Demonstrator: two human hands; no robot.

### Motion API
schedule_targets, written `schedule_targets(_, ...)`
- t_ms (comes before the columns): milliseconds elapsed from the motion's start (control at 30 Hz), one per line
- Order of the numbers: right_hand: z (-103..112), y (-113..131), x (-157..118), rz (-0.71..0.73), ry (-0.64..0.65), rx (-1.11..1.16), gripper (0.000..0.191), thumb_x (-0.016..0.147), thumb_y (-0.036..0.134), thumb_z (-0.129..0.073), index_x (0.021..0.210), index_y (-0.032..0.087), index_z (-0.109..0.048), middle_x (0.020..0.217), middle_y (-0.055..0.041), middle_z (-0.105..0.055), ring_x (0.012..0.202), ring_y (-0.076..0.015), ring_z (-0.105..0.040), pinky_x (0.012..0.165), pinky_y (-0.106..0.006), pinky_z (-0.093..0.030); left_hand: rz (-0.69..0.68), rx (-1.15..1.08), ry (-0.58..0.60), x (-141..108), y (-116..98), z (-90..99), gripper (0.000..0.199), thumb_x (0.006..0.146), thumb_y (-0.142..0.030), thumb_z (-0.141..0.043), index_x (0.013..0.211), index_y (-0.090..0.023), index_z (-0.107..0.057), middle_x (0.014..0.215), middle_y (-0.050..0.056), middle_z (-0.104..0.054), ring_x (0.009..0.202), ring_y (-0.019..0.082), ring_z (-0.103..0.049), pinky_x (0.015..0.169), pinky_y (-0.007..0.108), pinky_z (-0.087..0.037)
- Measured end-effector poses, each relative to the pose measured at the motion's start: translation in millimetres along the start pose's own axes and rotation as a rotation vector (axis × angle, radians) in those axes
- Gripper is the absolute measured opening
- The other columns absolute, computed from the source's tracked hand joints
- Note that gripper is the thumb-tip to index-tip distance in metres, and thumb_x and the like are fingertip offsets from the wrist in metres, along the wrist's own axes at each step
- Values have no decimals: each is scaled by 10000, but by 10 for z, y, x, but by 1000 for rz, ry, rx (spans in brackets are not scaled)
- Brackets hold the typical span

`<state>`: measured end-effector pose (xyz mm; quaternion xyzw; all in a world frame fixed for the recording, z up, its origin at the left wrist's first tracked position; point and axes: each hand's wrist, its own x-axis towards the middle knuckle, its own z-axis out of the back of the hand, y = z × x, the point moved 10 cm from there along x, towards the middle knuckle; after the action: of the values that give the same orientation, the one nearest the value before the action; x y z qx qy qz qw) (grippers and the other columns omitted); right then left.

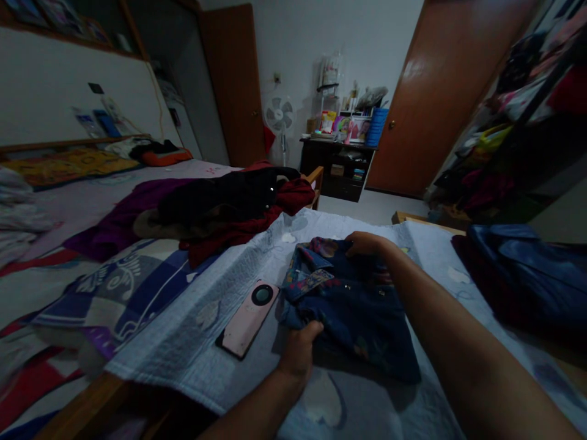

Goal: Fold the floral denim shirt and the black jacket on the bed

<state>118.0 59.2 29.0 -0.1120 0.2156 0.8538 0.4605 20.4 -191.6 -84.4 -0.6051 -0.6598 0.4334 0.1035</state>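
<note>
A folded dark-blue denim shirt (353,318) with a floral-patterned collar lies on a pale blue quilted cover (321,403). My left hand (299,349) grips its near left edge, thumb on top and the other fingers hidden beneath. At the far edge, close to the collar, my right hand (365,244) is closed on the cloth; its fingertips are partly hidden. Left of the shirt, a pink phone (249,318) with a round black camera ring lies back side up, apart from both hands.
Folded dark-blue clothes (527,275) are piled at the right. Black clothing (215,195) and a blue-white checked cloth (123,293) lie on the bed at left. Farther back stand a fan (279,116), a cluttered dark cabinet (337,174) and a brown door (426,104).
</note>
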Motion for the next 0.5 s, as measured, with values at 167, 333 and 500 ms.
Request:
schedule_targets(167,224,-193,-363,-115,-24,118,351,707,222,-661,1052,188,-721,922,-54,-747,767,-215,-682,686,-298,-517,34,-60,-4,89,-410,-174,235,587,-153,-657,820,-136,-683,726,39,-731,810,259,-701,799,376,-557)
schedule_targets(333,23,-448,-809,-237,27,586,344,703,235,-690,1044,192,-698,957,-70,-748,809,-245,-700,723,-343,-560,138,-63,85,262,-853,-376,139,674,-214,-581,731,-121,-666,601,50,-691,686,233,-695,729,350,-569)
schedule_targets(500,-559,-496,-1224,-245,20,1077,349,729,234,-675,1073,178,-644,994,-83,-742,854,-231,-707,781,-364,-578,175,-21,170,575,-1054,-468,271,770,-306,-507,796,-100,-682,635,75,-712,605,231,-682,675,371,-570)
